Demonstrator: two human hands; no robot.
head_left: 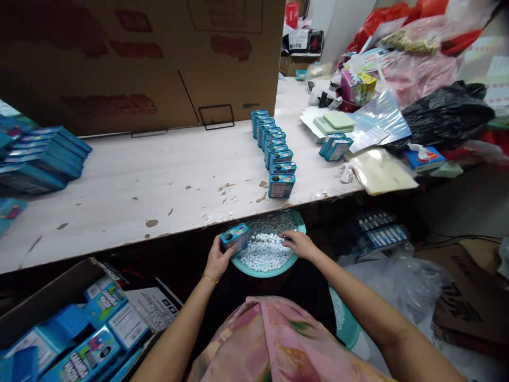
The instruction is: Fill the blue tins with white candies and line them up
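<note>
My left hand (218,259) grips a small blue box (234,237) with a dark round mark on its top, over the left rim of a teal basin (300,223). White and pale blue pellets (265,254) fill the basin, which sits at my lap below the table edge. At the basin's right side, my right hand (298,244) has its curled fingers at the pellets; what they hold, if anything, is too small to tell. A row of similar blue boxes (282,186) stands on the table ahead.
The white table (178,180) has a large cardboard box (139,63) at its back. Blue packs (47,156) are stacked left; an open carton (89,265) of packs lies lower left. Two blue boxes (336,148), papers and bags (445,111) lie right.
</note>
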